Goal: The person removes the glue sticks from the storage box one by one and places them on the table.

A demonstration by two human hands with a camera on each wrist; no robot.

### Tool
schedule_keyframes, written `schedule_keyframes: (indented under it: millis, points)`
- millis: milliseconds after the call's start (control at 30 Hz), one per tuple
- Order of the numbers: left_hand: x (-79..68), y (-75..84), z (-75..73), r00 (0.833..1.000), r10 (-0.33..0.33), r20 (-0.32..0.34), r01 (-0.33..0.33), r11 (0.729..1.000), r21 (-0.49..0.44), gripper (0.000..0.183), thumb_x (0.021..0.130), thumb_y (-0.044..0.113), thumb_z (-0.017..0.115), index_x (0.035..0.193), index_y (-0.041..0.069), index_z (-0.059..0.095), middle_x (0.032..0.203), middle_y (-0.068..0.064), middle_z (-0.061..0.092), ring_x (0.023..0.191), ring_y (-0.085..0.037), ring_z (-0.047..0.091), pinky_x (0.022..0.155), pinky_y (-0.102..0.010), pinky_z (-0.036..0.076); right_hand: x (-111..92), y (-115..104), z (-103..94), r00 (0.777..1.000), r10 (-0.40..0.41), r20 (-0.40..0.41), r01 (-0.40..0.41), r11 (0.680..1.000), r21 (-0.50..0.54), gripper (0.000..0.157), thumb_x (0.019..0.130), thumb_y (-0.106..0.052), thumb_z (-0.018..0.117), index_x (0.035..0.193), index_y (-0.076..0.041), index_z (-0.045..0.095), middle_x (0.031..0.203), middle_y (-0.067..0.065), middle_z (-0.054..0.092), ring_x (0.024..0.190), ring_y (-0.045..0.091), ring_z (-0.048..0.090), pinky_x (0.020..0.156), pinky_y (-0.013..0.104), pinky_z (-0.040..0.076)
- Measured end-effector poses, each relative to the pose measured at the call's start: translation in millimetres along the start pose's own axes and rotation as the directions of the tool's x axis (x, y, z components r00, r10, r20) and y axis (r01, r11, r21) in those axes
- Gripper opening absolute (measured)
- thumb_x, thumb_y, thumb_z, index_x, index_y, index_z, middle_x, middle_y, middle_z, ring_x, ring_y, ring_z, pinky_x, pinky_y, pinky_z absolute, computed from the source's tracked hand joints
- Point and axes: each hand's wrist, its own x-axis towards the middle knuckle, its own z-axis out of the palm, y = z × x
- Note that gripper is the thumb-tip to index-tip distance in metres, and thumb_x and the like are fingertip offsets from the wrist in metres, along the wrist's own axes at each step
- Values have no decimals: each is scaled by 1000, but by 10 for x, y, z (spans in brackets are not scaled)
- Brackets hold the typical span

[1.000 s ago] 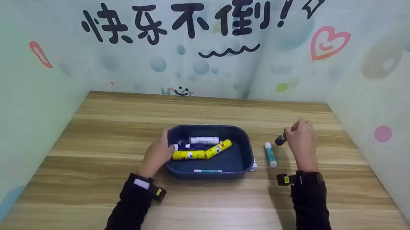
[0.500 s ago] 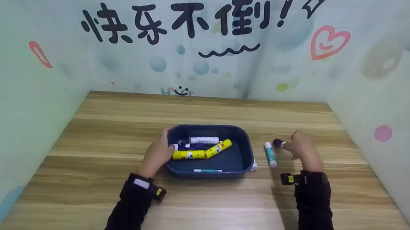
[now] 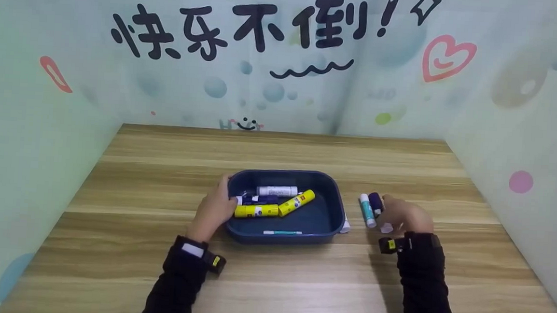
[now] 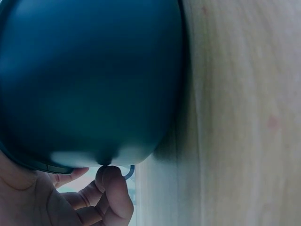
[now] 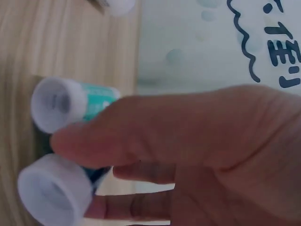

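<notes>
Whereas 1 s ago the R hand [image 3: 408, 215] had the purple stick [image 3: 376, 202] farther back, near the far end of the teal stick [image 3: 367, 210], it's now lower in the head view w/ the purple stick just R of the teal one. Half a sec ago the purple stick lay approx. crosswise, dark end to the L; now it's swung round. L hand [image 3: 215, 206] and tray [image 3: 321, 212] look unchanged. R fingers are closed in, pinching the purple stick: it sits btwn the thumb [image 5: 94, 141], on the teal-stick side, and the fingers [image 5: 136, 206] on the other side, w/ the white end [image 5: 56, 190] poking out past the grip. Can't tell if the two sticks touch, as the thumb hides part of the gap, or if the purple one rests on the table [image 3: 299, 283]. Its long axis runs front to back, slightly aslant and approx. parallel to the teal stick: dark end away and a bit L, white end twd the person. L fingers are curled, gripping the tray's L end, w/ yellow sticks [image 3: 296, 202] inside.
</notes>
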Motion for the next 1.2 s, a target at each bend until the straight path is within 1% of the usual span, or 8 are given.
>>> schedule_keyframes:
  millis: [133,233,367,400,567,733,933,1200]
  points:
    - [-6,-8,1,1000,14,-8,-14,1000,16,59,92,14,47,145,12,21,138,-25,44,116,-38,51,96,-51,42,-16,-56,7,989,-142,-32,141,989,-34,85,84,-20,59,147,1,7,138,35,31,105,37,49,73,39,50]
    - [-8,-18,-1,1000,25,-11,-24,999,26,59,92,14,47,145,12,21,135,-26,47,112,-39,54,92,-51,44,3,-120,50,973,-211,-92,202,974,-100,81,91,-35,53,148,-2,8,146,36,18,123,47,37,85,50,47]
    - [-7,-21,-5,1000,18,-8,-18,1000,12,58,93,14,47,145,12,21,138,-25,44,119,-40,50,97,-52,40,52,-236,156,958,-226,-176,196,966,-168,82,89,-47,53,148,-3,16,145,39,15,132,54,19,102,62,30]
    - [-8,-18,-5,1000,15,-8,-15,1000,8,58,93,14,47,145,12,21,139,-25,43,120,-40,49,98,-52,40,65,-268,185,953,-230,-196,194,963,-188,81,89,-46,54,147,-2,18,143,40,17,132,55,18,103,62,28]
    - [1,-19,1,1000,28,-15,-27,1000,11,58,92,14,48,144,11,22,138,-25,44,119,-39,49,97,-52,40,115,-404,313,938,-225,-265,154,952,-264,73,87,-37,59,145,-4,28,134,43,26,119,53,38,92,59,41]
    - [5,-21,1,999,33,-19,-33,999,15,58,92,13,48,144,10,22,137,-26,45,119,-40,50,97,-52,40,127,-481,381,935,-222,-278,140,948,-285,64,88,-27,58,143,-7,34,132,39,31,120,52,37,88,58,44]
    - [-1,-20,-1,999,38,-25,-38,999,7,57,92,13,48,143,11,23,138,-26,43,122,-40,47,100,-52,38,123,-539,420,923,-274,-271,193,937,-290,56,83,-8,54,137,-4,42,127,36,36,114,46,44,87,54,46]
    - [-8,-11,6,1000,17,-14,-16,1000,16,58,92,15,48,144,13,22,139,-24,43,114,-38,53,92,-51,44,119,-569,458,903,-323,-283,228,919,-323,47,80,0,49,128,3,49,117,34,42,104,42,47,86,50,47]
